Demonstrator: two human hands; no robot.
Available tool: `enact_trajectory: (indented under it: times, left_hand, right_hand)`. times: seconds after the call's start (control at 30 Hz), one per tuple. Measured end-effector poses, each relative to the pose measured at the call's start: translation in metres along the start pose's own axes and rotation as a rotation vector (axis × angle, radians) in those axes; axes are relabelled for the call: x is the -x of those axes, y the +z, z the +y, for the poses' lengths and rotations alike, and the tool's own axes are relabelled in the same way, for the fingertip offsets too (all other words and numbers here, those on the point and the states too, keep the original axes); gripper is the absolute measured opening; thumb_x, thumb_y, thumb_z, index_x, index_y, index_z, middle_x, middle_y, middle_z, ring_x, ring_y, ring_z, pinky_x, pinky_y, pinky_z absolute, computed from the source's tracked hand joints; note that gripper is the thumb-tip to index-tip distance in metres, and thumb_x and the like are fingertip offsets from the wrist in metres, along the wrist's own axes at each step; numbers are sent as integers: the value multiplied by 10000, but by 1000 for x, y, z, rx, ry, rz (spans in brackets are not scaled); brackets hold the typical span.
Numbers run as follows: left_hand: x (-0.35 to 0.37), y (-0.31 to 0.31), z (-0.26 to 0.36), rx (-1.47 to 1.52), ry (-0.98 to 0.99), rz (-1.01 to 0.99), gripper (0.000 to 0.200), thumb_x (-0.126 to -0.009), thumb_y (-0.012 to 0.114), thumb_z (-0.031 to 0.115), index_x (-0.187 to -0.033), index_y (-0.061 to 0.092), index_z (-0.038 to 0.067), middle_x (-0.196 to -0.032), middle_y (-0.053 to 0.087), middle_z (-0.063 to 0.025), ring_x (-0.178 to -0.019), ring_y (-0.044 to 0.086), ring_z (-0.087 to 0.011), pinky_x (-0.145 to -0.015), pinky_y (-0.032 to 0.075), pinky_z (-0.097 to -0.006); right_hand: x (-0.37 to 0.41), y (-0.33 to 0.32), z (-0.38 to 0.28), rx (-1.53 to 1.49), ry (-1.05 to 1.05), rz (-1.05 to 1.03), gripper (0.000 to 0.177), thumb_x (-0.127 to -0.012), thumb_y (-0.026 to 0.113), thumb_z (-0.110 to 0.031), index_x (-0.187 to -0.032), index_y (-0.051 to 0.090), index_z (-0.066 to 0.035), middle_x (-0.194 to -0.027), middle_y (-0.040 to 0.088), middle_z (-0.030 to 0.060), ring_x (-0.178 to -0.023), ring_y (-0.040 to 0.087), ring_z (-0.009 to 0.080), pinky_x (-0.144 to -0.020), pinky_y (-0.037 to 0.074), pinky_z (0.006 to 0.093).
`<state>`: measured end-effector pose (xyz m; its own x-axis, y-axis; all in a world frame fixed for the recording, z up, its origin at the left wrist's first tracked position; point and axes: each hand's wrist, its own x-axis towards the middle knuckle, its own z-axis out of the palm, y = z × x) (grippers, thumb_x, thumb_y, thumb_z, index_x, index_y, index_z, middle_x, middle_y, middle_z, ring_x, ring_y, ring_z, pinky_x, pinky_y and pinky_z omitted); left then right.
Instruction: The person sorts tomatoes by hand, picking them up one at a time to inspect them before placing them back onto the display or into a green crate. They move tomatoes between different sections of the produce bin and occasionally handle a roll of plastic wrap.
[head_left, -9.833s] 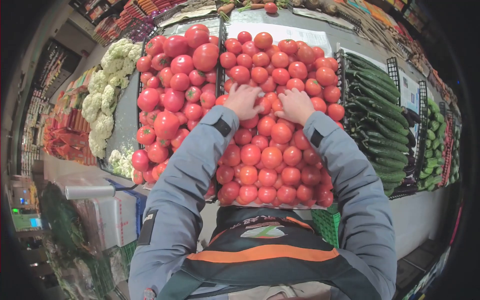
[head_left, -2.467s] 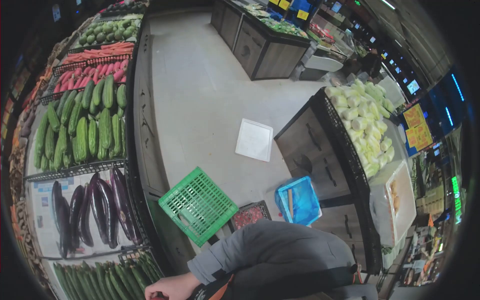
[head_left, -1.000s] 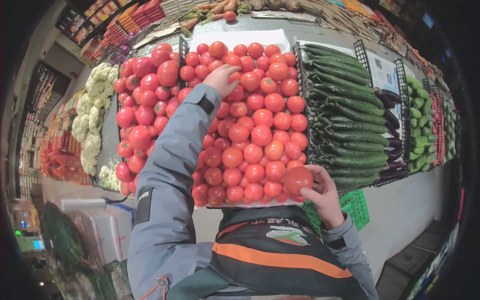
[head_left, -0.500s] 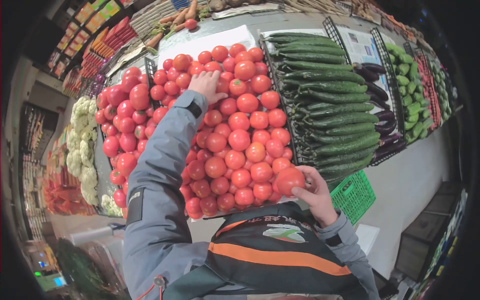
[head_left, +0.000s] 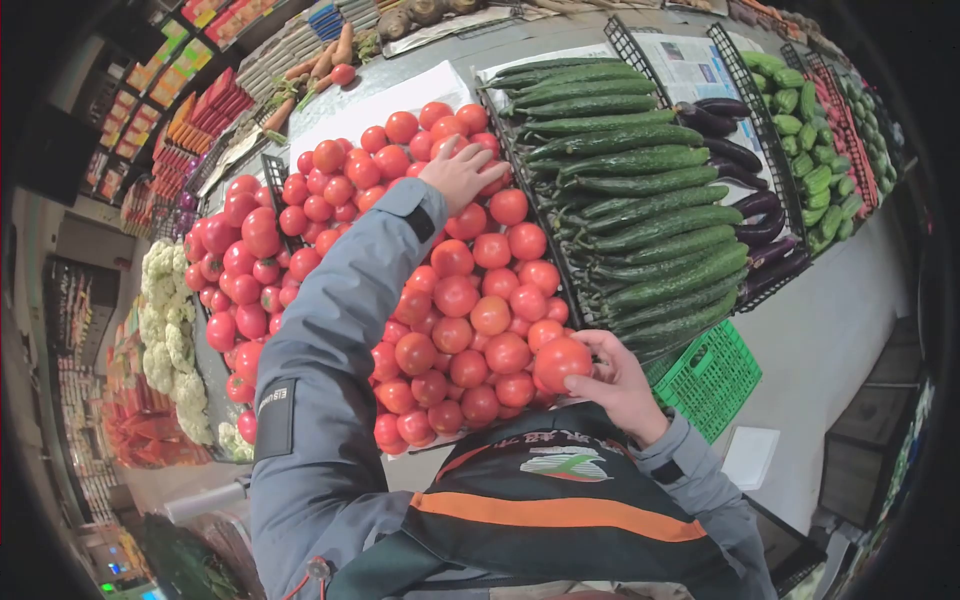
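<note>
A wide heap of red tomatoes [head_left: 453,296] fills the middle of the sloping stand. My left hand [head_left: 463,174] rests over the upper part of the heap, palm down with its fingers spread, touching tomatoes and gripping none that I can see. At the lower right corner of the heap, my right hand [head_left: 612,384] holds one large tomato [head_left: 563,364] between thumb and fingers. The palm side of my left hand is hidden.
Cucumbers [head_left: 640,215] lie stacked right of the tomatoes, then eggplants [head_left: 760,215] behind a black divider [head_left: 530,205]. A green crate [head_left: 706,380] stands at lower right. Pinkish tomatoes [head_left: 240,260] and cauliflower [head_left: 165,320] are on the left; carrots [head_left: 322,62] lie at the back.
My left hand has shifted right across the heap, and its fingers are more spread. My right hand still holds its tomato. The view has turned slightly.
</note>
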<state>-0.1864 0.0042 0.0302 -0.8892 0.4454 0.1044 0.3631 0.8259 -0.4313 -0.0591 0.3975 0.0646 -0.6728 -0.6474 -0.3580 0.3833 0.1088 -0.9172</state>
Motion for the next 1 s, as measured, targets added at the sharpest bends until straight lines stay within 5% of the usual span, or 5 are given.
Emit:
enact_trajectory:
  times: [0.17,0.27,0.37,0.77,1.0]
  left_hand:
    - [-14,5,-7,17,46,-114,553,-921,508,150,-1465,426,204,-1228,597,-71,-1226,508,-249,-1078,344,-512]
    - [-20,11,-11,-41,5,-129,831,-691,749,495,-1404,454,186,-1221,564,-66,-1140,541,-258,-1053,369,-495]
    - [-23,7,-7,-84,-66,-133,823,-676,746,662,-1298,503,181,-1173,539,-74,-1086,546,-264,-1013,382,-524]
    - [-33,2,1,288,-264,-202,534,-862,647,444,-1228,479,94,-1263,597,-105,-1304,472,-290,-1066,283,-608]
    - [-17,-11,20,345,-113,129,500,-758,628,156,-1255,569,145,-1179,560,-114,-1076,544,-337,-896,430,-531]
  right_hand:
    - [1,-7,6,-30,-13,41,524,-799,801,-101,-1261,555,-131,-1203,603,93,-856,619,115,-698,571,240]
    - [2,-10,7,-45,-25,65,519,-799,802,-104,-1256,559,-131,-1160,608,80,-836,607,113,-668,575,234]
    - [3,-10,5,-91,-7,81,510,-806,793,-88,-1257,559,-127,-1143,616,87,-828,593,104,-676,573,224]
    - [4,-11,10,13,-21,75,518,-802,802,-96,-1259,562,-148,-1150,594,90,-760,568,80,-677,578,216]
    - [3,-11,12,-9,-10,62,522,-810,799,-103,-1268,552,-148,-1186,586,84,-715,560,72,-672,555,204]
